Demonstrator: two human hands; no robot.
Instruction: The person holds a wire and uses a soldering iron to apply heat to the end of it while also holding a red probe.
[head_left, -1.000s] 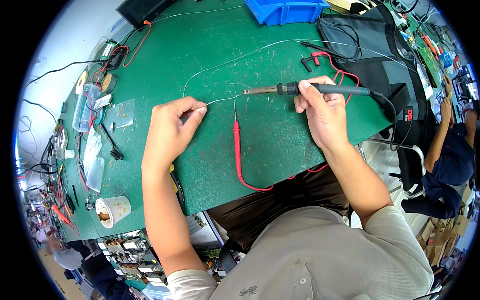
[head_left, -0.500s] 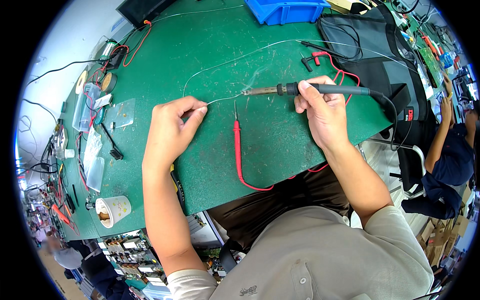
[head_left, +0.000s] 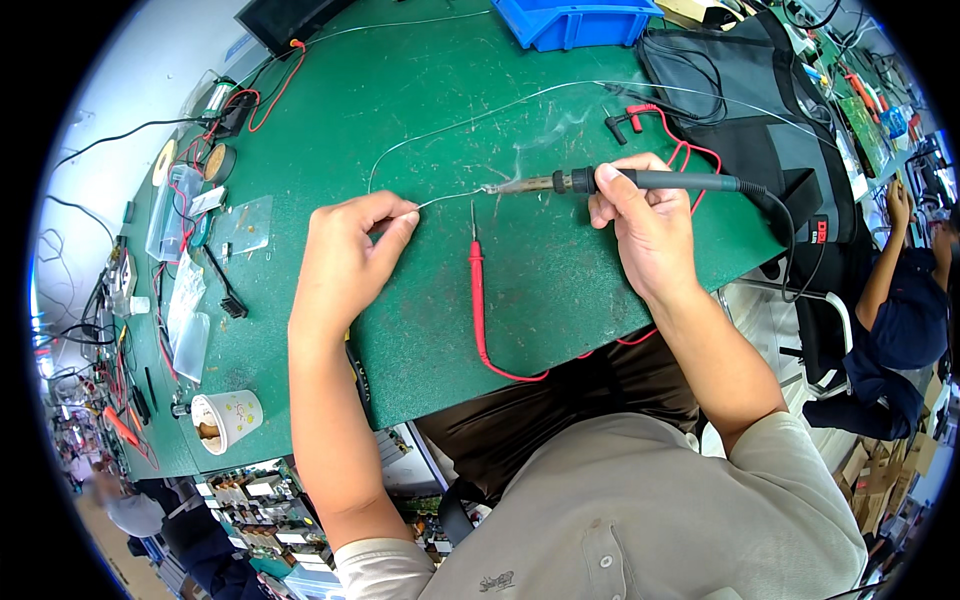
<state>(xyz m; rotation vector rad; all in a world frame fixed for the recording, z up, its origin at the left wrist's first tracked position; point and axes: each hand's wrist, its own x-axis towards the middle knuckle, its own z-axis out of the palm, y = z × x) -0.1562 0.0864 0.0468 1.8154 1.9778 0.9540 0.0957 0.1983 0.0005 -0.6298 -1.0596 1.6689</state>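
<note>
My left hand [head_left: 350, 255] pinches a thin silvery wire [head_left: 448, 197] between thumb and forefinger. My right hand [head_left: 645, 225] grips a soldering iron [head_left: 685, 180] with a dark handle and black cord, held horizontally above the green work surface [head_left: 570, 260]. The iron's tip meets the wire to the right of my left fingers, and pale smoke [head_left: 555, 130] rises from there. A red test probe [head_left: 477, 300], metal point away from me, lies below the wire between my hands. A longer loop of thin wire [head_left: 520, 100] arches across the surface beyond.
A blue bin [head_left: 570, 25] sits at the back, a grey bag [head_left: 730, 170] and black probe [head_left: 615, 125] at the right. Plastic pieces [head_left: 175, 215], a brush [head_left: 225, 285] and a paper cup [head_left: 230, 420] are at left. Other people [head_left: 905, 320] work at the far right.
The smoke from the iron's tip has grown and drifted up and to the right. My left hand has shifted very slightly rightward with the wire. My right hand looks unmoved.
</note>
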